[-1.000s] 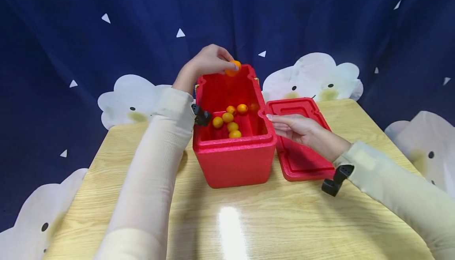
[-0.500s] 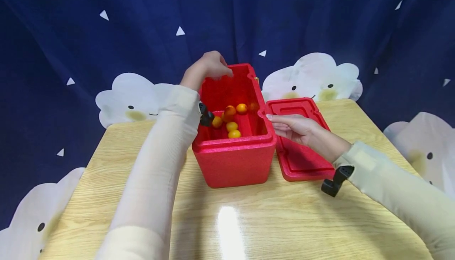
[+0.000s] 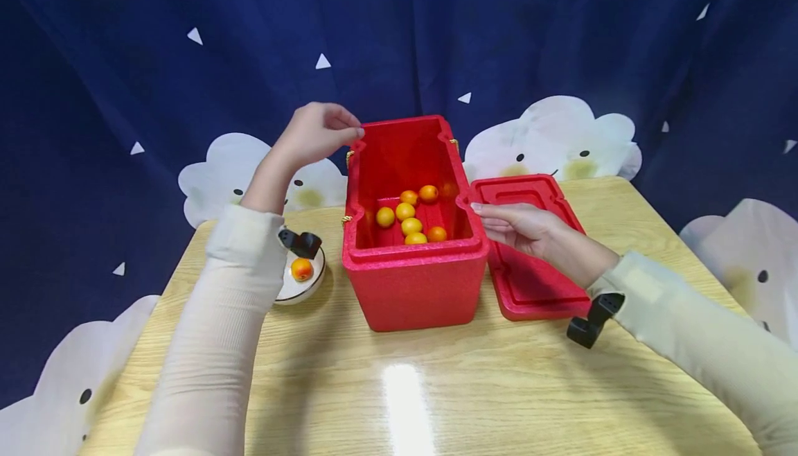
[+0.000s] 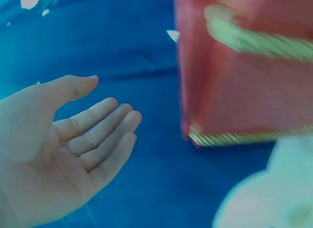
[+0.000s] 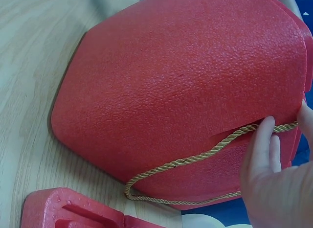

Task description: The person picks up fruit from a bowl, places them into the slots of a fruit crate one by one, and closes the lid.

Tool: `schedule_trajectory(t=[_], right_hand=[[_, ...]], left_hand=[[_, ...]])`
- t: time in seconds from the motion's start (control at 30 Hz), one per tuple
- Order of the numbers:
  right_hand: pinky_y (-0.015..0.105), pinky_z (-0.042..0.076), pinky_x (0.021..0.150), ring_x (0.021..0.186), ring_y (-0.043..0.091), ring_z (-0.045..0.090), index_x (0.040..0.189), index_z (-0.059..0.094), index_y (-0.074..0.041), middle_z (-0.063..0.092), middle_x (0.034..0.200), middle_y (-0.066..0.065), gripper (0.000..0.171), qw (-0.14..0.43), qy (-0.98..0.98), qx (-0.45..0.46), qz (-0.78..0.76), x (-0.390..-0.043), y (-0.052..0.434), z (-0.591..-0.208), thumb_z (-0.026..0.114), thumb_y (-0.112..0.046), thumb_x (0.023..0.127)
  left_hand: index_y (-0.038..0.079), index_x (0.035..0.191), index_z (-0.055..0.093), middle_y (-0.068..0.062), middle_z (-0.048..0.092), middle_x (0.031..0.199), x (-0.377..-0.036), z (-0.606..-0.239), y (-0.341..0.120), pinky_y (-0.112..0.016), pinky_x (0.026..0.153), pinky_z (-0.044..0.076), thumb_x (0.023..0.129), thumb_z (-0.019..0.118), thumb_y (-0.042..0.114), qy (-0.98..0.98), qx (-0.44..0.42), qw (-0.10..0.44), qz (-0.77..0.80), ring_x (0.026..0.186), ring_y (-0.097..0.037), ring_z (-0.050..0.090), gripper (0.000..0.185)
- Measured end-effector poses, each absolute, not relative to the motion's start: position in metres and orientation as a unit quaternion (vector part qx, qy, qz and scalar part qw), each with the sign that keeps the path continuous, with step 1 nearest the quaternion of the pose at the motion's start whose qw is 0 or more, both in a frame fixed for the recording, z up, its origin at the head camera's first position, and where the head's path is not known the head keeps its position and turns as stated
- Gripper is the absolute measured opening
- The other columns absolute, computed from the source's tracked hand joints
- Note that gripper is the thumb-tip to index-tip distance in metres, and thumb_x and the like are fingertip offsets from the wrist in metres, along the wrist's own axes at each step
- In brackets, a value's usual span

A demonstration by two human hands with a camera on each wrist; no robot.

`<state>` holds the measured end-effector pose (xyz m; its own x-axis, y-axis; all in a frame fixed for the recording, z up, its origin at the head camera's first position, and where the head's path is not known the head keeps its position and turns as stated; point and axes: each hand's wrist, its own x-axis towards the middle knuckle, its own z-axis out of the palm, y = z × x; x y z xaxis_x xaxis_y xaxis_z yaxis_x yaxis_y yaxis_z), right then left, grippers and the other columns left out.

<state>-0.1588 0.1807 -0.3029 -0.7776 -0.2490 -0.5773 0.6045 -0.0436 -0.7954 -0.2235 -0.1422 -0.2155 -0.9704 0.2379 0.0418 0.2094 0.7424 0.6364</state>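
Note:
In the head view an uncovered red foam box (image 3: 411,296) stands mid-table, with several small orange-yellow fruits (image 3: 405,211) on its floor. My left hand (image 3: 321,130) is in the air by the box's far left rim. It holds nothing; in the left wrist view its fingers (image 4: 98,132) are spread apart from the thumb, beside the box's gold rope handle (image 4: 264,42). My right hand (image 3: 524,227) touches the box's right side, thumb at the rim and straight fingers (image 5: 262,147) against the wall over the rope cord (image 5: 195,158). One fruit (image 3: 302,269) lies in a white bowl (image 3: 308,294).
The red lid (image 3: 536,290) lies on the wooden table (image 3: 499,387) to the right of the box. The dark-rimmed bowl sits left of the box, partly hidden by my left forearm. Behind the table hangs a dark blue curtain (image 3: 399,19) with clouds.
My left hand has let go of an orange fruit over the box, and it now lies among the others. The hand has moved left, uncovering the bowl. The right hand stays put.

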Motion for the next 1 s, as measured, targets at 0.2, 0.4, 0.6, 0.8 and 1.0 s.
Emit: schedule_trajectory(t=[0.2,0.4,0.6,0.8,1.0], right_hand=[[0.017,0.057,0.076,0.076,0.002,0.072,0.085,0.073,-0.024,0.075,0.08,-0.009,0.012,0.298,0.625,0.137,-0.709,-0.16,0.18,-0.304,0.069,-0.035,0.087],[0.017,0.057,0.078,0.079,0.002,0.072,0.131,0.054,-0.016,0.075,0.081,-0.011,0.05,0.3,0.635,0.137,-0.699,-0.161,0.177,-0.303,0.068,-0.038,0.088],[0.016,0.057,0.077,0.08,0.002,0.072,0.149,0.035,-0.011,0.075,0.081,-0.011,0.075,0.302,0.638,0.137,-0.695,-0.162,0.176,-0.303,0.068,-0.039,0.088],[0.017,0.057,0.075,0.079,0.004,0.073,0.149,0.034,-0.012,0.075,0.081,-0.01,0.076,0.302,0.628,0.146,-0.702,-0.165,0.175,-0.302,0.069,-0.038,0.086],[0.017,0.057,0.076,0.079,0.004,0.073,0.149,0.034,-0.013,0.075,0.081,-0.01,0.076,0.306,0.628,0.144,-0.7,-0.166,0.173,-0.303,0.068,-0.039,0.087]], left_hand=[[0.003,0.107,0.068,-0.018,0.071,0.102,-0.21,-0.267,-0.187,-0.024,0.077,0.048,0.094,0.058,0.023,0.928,0.111,0.005,0.356,0.083,-0.014,0.063,0.026],[0.002,0.109,0.066,-0.019,0.069,0.104,-0.197,-0.308,-0.219,-0.02,0.075,0.048,0.095,0.056,0.022,0.934,0.08,0.054,0.344,0.084,-0.012,0.062,0.027],[-0.003,0.106,0.065,-0.022,0.07,0.107,-0.189,-0.342,-0.232,-0.035,0.084,0.051,0.092,0.06,0.021,0.951,0.063,0.093,0.286,0.099,-0.031,0.065,0.028],[-0.006,0.091,0.066,-0.013,0.066,0.08,-0.185,-0.362,-0.233,-0.027,0.065,0.046,0.086,0.065,0.024,0.969,0.048,0.16,0.184,0.076,-0.023,0.058,0.03],[0.0,0.077,0.062,0.0,0.054,0.061,-0.186,-0.368,-0.23,-0.021,0.054,0.045,0.084,0.069,0.028,0.956,-0.012,0.249,0.155,0.054,-0.009,0.052,0.03]])
